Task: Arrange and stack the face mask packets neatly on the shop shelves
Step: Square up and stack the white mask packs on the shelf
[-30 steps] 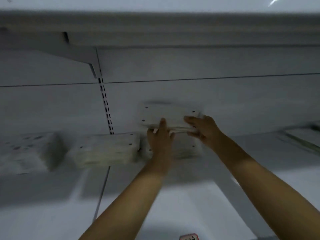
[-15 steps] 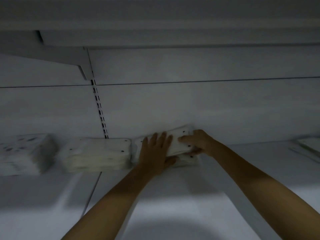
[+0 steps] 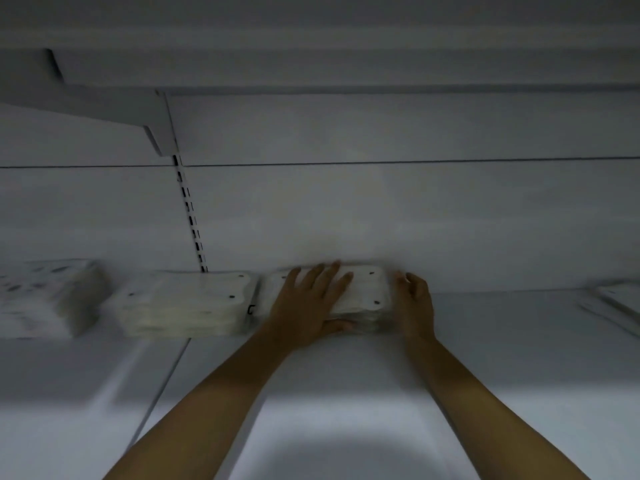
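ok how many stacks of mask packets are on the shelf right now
3 clear stacks: far-left stack, middle stack, and the stack under both hands. Something flat at the far right edge may be more packets; it is cut off.
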Available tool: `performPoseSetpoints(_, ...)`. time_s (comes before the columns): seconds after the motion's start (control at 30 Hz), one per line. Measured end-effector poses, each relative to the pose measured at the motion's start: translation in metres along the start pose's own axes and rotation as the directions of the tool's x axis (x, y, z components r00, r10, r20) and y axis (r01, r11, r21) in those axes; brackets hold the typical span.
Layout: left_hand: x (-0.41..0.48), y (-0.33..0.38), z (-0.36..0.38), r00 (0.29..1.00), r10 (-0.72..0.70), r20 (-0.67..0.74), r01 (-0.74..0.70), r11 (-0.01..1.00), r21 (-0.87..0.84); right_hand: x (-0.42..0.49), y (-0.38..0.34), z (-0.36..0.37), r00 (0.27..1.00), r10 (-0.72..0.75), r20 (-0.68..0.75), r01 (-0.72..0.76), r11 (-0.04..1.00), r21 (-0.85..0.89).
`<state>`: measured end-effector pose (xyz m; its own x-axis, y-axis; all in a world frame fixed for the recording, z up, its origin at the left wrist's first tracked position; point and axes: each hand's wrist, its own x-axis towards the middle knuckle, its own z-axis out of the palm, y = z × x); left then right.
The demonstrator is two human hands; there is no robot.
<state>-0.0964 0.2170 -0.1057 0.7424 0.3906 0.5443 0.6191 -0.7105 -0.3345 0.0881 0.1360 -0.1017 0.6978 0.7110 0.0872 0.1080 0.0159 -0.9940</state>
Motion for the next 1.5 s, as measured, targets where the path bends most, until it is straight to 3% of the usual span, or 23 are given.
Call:
performPoseSetpoints(0.07,0.000,0.000,-0.004,1.000,0.012,-0.010,-0.011,1.000,0.008,-0.001,-0.002,-0.002,1.000,-0.015,0.006,0.014,1.000,0.020)
performPoseSetpoints(0.23,0.004,0.005,-0.005,0.998,-0.010,0.063,0.011,1.000,-0.017,0.000,-0.009,0.008,0.970,0.035,0.242,-0.036,0.999,-0.002)
performPoseSetpoints(0.3,0.003,0.005,-0.012,0.999,-0.039,0.020,0.039,0.999,-0.002,0.008,-0.010,0.003,0.986,0.022,0.164,-0.031,0.998,0.052)
performPoseSetpoints(0.4,-0.010,-0.001,-0.021,1.000,0.014,-0.004,-0.013,0.999,0.031,0.022,-0.007,-0.011,0.985,0.131,0.107,-0.145,0.980,0.134)
performPoseSetpoints(0.47,-0.014,-0.004,-0.020,0.998,0.034,0.049,-0.037,0.997,0.069,0.020,-0.006,-0.008,0.959,0.195,0.207,-0.223,0.967,0.120)
performPoseSetpoints(0.53,-0.015,-0.005,-0.019,0.995,-0.039,0.093,0.034,0.998,0.058,0.016,0.000,0.001,0.929,0.203,0.308,-0.259,0.954,0.153)
performPoseSetpoints(0.6,-0.013,-0.004,-0.022,0.988,-0.087,0.127,0.081,0.996,0.047,0.009,-0.004,0.004,0.936,0.163,0.311,-0.225,0.958,0.178)
performPoseSetpoints(0.73,-0.016,-0.002,-0.021,0.988,-0.023,0.152,0.015,0.998,0.054,0.004,-0.013,-0.009,0.973,0.019,0.229,-0.036,0.997,0.070)
performPoseSetpoints(0.87,-0.011,0.000,-0.021,0.965,-0.086,0.249,0.073,0.995,0.061,-0.009,-0.006,-0.004,0.927,-0.046,0.373,0.113,0.980,-0.162)
performPoseSetpoints(1.03,-0.021,0.002,-0.019,0.959,-0.090,0.268,0.082,0.996,0.039,-0.006,0.000,-0.007,0.960,-0.084,0.267,0.143,0.966,-0.213)
performPoseSetpoints(1.23,-0.015,0.010,-0.025,0.902,-0.139,0.410,0.163,0.986,-0.025,-0.006,0.014,-0.002,0.942,-0.155,0.299,0.259,0.901,-0.348)
performPoseSetpoints(1.5,-0.011,0.023,-0.032,0.804,-0.192,0.563,0.254,0.967,-0.032,0.000,0.014,-0.004,0.969,-0.119,0.218,0.181,0.939,-0.293)
